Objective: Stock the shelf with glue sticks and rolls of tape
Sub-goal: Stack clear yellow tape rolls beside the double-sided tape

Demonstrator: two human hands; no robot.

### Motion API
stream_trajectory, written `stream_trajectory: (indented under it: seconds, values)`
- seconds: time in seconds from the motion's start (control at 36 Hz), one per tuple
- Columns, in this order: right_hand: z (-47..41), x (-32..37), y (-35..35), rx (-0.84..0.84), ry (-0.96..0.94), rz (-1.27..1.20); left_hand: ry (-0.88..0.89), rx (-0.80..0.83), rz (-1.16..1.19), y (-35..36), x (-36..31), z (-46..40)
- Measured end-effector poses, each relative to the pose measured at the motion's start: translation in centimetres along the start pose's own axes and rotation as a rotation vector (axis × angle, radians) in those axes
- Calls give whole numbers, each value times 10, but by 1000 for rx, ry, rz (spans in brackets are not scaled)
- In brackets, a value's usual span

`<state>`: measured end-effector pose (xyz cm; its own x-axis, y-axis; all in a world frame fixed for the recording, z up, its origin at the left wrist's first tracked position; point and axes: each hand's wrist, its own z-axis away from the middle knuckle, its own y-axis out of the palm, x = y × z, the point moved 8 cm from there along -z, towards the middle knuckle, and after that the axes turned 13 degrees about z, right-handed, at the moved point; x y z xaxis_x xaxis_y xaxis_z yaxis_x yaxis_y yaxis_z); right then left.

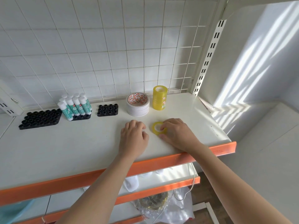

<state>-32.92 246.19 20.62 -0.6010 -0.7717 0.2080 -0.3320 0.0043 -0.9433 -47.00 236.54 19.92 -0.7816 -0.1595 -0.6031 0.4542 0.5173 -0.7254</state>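
Observation:
A small yellow tape roll (155, 127) lies flat on the white shelf (64, 146). My right hand (176, 135) grips it, fingers curled over its right edge and thumb at its near side. My left hand (134, 136) rests on the shelf just left of the roll, fingers loosely curled, holding nothing. Behind them stand a stack of white double-sided tape rolls (138, 104) and a taller stack of yellow tape rolls (159, 97). Further left, several glue sticks (74, 105) with white caps stand upright in a black holder.
Two black holder trays with no sticks in them sit on the shelf, a large one (40, 119) at the left and a small one (107, 109) beside the glue sticks. A wire grid backs the shelf. An orange strip (97, 177) edges its front. A plastic bag (161, 206) lies below.

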Motion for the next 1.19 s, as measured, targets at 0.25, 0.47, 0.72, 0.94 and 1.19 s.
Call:
stream_trajectory:
  seconds: [0.25, 0.47, 0.72, 0.94, 1.19]
  values:
    - [-11, -6, -29, -189, 33, -11, -15, 11, 5, 0, 0, 0]
    - [-46, -15, -77, -403, 90, -6, -5, -13, 13, 1, 1, 0]
    - [-99, -16, -80, -302, 134, -44, 4, -38, 7, 1, 2, 0]
    - [-115, -22, -61, -154, 167, 4, 8, -33, 12, 3, 4, 0]
    - [-116, -21, -62, -149, 170, -39, 7, -12, 9, 4, 4, -1]
